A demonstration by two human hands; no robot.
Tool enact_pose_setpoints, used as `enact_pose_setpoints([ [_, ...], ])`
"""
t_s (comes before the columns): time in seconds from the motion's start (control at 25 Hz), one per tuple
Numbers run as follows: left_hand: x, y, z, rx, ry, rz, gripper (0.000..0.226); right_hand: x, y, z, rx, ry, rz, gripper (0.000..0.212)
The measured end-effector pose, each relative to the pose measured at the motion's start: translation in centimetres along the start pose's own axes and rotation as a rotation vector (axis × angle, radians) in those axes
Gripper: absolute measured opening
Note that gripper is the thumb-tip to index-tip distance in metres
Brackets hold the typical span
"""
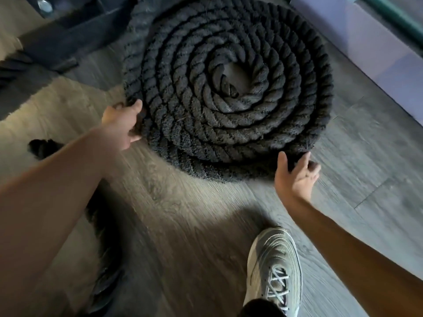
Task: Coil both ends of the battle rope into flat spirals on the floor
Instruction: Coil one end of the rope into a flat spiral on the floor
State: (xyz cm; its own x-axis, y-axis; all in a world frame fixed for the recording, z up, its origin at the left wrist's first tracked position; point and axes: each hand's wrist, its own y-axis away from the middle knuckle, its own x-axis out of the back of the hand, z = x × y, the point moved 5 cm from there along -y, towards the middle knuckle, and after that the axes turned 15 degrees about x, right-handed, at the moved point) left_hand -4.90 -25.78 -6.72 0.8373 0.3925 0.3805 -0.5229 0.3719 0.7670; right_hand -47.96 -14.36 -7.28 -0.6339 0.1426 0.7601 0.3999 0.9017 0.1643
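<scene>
A thick black battle rope (pixel 229 88) lies on the wood floor as a large flat spiral, its frayed end in the middle. The near edge looks doubled, with a lower turn showing under it. My left hand (pixel 123 124) grips the outer turn at the spiral's left rim, fingers curled around the rope. At the near right rim my right hand (pixel 295 177) rests palm up with fingers spread, fingertips touching the outer turn. More black rope (pixel 100 225) runs under my left forearm toward the bottom of the view.
My grey sneaker (pixel 274 266) stands on the floor just below the spiral. A dark metal rack base (pixel 68 28) sits at the top left. A pale purple wall or mat (pixel 366 46) borders the right side. A small dark object (pixel 41 147) lies at the left.
</scene>
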Motion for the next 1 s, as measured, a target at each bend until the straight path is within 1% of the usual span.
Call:
enact_pose_setpoints([
  [0.08,-0.3,0.4,0.6,-0.022,0.004,0.003,0.023,0.0,-0.2,-0.4,0.022,-0.022,-0.003,0.077],
  [0.12,-0.4,0.7,0.5,-0.017,0.018,0.003,0.019,0.2,-1.0,-0.4,0.015,-0.004,-0.015,0.076],
  [0.16,-0.7,1.0,0.2,0.008,0.045,-0.015,0.022,0.6,-2.2,-0.4,0.007,0.015,-0.027,0.074],
  [0.24,-1.9,1.6,-0.3,0.063,0.072,-0.075,0.038,1.7,-5.9,0.1,-0.006,0.036,-0.055,0.070],
  [0.28,-2.7,2.2,-0.5,0.075,0.074,-0.104,0.042,2.5,-8.1,0.4,-0.020,0.029,-0.076,0.068],
  [0.36,-5.1,3.7,-0.7,0.086,0.093,-0.156,0.046,4.4,-12.7,0.6,-0.066,-0.081,-0.100,0.061],
  [0.44,-7.1,5.0,-0.8,0.084,0.085,-0.163,0.050,6.2,-16.1,0.5,-0.152,-0.209,-0.051,0.048],
  [0.52,-7.6,5.2,-1.0,0.090,0.066,-0.153,0.055,6.8,-16.7,0.1,-0.195,-0.272,0.009,0.037],
  [0.56,-7.4,5.0,-1.2,0.097,0.049,-0.154,0.059,6.4,-15.9,-0.1,-0.183,-0.292,0.036,0.038],
  [0.64,-6.7,4.4,-1.8,0.098,-0.005,-0.131,0.064,4.5,-12.8,0.4,-0.186,-0.302,0.074,0.052],
  [0.72,-6.6,4.1,-2.6,0.093,0.015,-0.145,0.063,2.3,-9.5,1.4,-0.215,-0.293,0.062,0.066],
  [0.76,-6.8,4.1,-3.1,0.090,0.040,-0.167,0.063,1.5,-8.3,1.6,-0.212,-0.267,0.046,0.068],
  [0.8,-7.0,4.3,-3.4,0.080,0.053,-0.176,0.060,1.2,-7.7,1.5,-0.199,-0.235,0.026,0.069],
  [0.84,-7.1,4.6,-3.4,0.064,0.053,-0.168,0.051,1.0,-7.7,1.2,-0.183,-0.193,0.001,0.069],
  [0.88,-7.0,5.0,-3.2,0.047,0.034,-0.156,0.040,1.0,-8.1,0.8,-0.169,-0.133,-0.023,0.069],
  [0.92,-6.9,5.4,-3.0,0.027,-0.016,-0.156,0.035,1.2,-8.5,0.4,-0.159,-0.078,-0.042,0.070],
  [1.0,-6.2,5.9,-2.7,-0.050,-0.189,-0.171,0.039,1.4,-9.0,0.1,-0.137,-0.007,-0.050,0.072],
])
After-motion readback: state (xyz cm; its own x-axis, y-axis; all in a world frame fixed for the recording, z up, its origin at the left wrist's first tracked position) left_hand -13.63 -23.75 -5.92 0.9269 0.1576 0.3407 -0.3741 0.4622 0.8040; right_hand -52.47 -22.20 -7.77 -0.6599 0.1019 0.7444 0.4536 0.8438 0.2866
